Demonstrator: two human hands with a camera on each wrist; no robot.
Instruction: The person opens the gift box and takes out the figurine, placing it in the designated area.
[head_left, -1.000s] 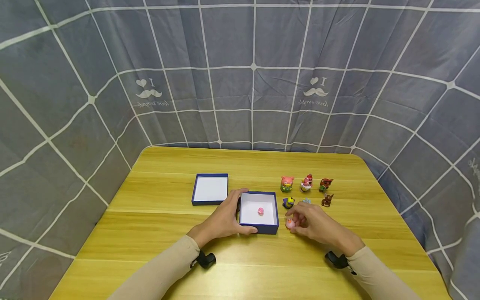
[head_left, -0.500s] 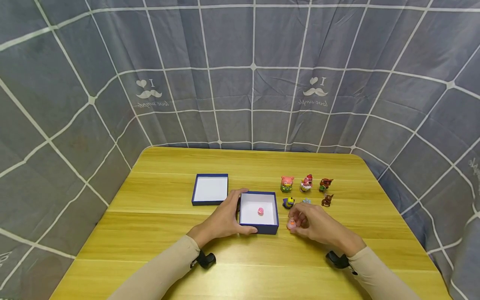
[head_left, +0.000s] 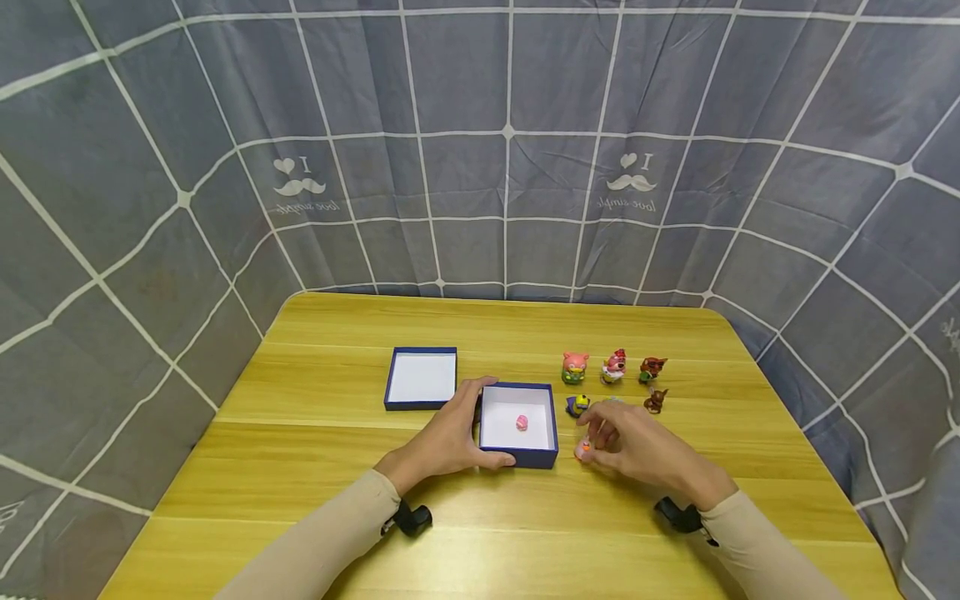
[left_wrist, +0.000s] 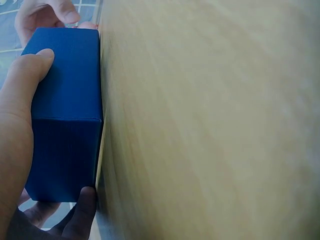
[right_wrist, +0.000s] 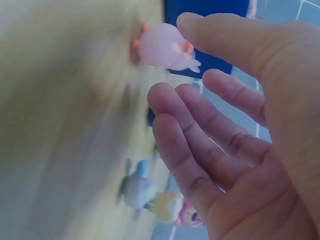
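My left hand (head_left: 448, 429) grips a blue box (head_left: 534, 458) with a white inside, thumb on its near wall and fingers round its far left corner. A small pink figure (head_left: 522, 423) lies inside. To the right of the box stands a pale pink duck figurine (head_left: 582, 451) with orange feet and beak. My right hand (head_left: 637, 437) is beside it. In the right wrist view, the thumb is at the duck figurine (right_wrist: 162, 46), perhaps touching it, while the other fingers are spread away from it. From the left wrist view the box (left_wrist: 67, 80) sits flat on the table.
A blue-rimmed lid (head_left: 422, 377) lies behind the left hand. Behind the right hand stand a pink figurine (head_left: 574, 367), a red-hatted one (head_left: 613, 367), a reddish-brown one (head_left: 652, 369), a brown one (head_left: 655, 401) and a yellow-and-blue one (head_left: 577, 406). A light blue figure is mostly hidden.
The duck figurine has turned, its beak now facing more to the right, and shifted slightly right. My right hand has moved a little right. The left hand and box stay in place.
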